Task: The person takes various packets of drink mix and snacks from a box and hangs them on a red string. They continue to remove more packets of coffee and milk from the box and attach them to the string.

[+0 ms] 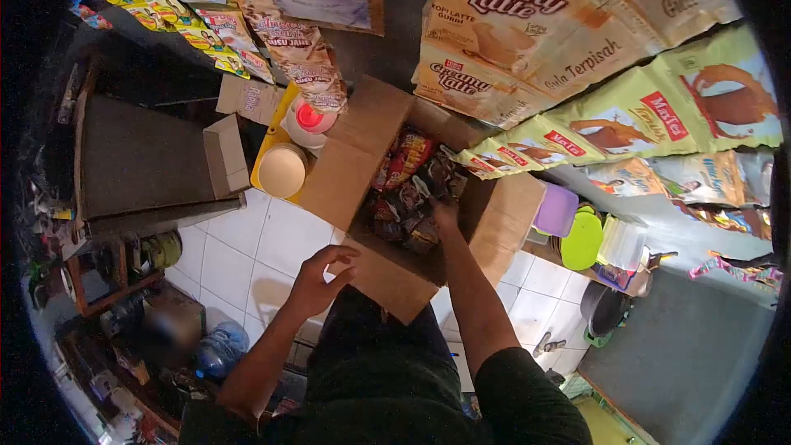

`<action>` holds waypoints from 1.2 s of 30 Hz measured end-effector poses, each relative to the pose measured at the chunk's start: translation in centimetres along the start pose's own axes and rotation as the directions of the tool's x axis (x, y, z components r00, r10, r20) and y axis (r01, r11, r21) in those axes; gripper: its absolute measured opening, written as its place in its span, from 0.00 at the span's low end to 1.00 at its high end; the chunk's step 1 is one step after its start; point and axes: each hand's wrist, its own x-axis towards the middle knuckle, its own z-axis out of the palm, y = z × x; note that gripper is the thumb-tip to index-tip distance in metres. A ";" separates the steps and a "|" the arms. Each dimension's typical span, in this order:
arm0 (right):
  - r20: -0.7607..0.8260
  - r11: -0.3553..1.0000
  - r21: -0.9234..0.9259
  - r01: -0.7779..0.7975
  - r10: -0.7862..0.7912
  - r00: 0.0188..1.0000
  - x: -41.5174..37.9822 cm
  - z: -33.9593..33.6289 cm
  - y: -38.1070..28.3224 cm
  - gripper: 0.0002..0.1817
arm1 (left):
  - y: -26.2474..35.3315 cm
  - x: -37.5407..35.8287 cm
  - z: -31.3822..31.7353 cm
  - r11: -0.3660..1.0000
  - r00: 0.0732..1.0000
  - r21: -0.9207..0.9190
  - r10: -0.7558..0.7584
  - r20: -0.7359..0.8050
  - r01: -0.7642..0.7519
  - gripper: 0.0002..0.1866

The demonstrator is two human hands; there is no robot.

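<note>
Box: the cardboard box [395, 222] sits low in front of me, its flaps folded outward, so the inside is open to reach from above.
Contents: a heap of dark snack packets [412, 194] fills the middle of the box, lying loose on one another.
Left hand: my left hand [321, 280] rests on the near flap [387, 276], fingers curled over its edge; I judge it steadies the box.
Left grip: bent round the cardboard edge, not spread flat, holding nothing else.
Right hand: my right hand [446, 216] is down inside the box among the packets, the forearm running straight in from my shoulder.
Right grip: I cannot tell whether it pinches a packet; the fingers are buried in the heap.
Overhead: strips of sachets [527, 25] hang above the box, clear of my arms.
Floor: white tiles [239, 255] show beside the box, with plastic containers [581, 235] at my right.
</note>
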 end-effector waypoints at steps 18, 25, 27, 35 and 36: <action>0.280 0.904 0.416 0.101 -0.233 0.931 -13.2 -6.3 -9.0 0.11 | 4.1 -1.7 3.5 0.991 0.968 -0.009 0.125 -0.216 -0.130 0.12; 0.322 0.610 0.781 -0.136 -0.205 0.924 -16.1 -13.9 -9.8 0.08 | 1.3 3.4 5.6 0.984 0.980 -0.173 0.010 -0.197 -0.044 0.17; 0.362 0.621 0.759 -0.193 -0.157 0.919 -16.4 -14.2 -9.9 0.08 | -2.6 6.9 7.2 0.981 0.982 -0.189 -0.005 -0.191 -0.032 0.16; 0.254 0.856 0.512 -0.068 -0.075 0.964 -18.0 -9.9 -8.9 0.09 | -23.4 22.8 14.1 0.944 0.979 0.260 -0.202 -0.038 0.204 0.21; 0.282 0.791 0.592 -0.156 -0.022 0.959 -17.7 -9.4 -8.4 0.06 | -26.8 24.3 15.5 0.946 0.978 0.249 -0.208 -0.019 0.207 0.21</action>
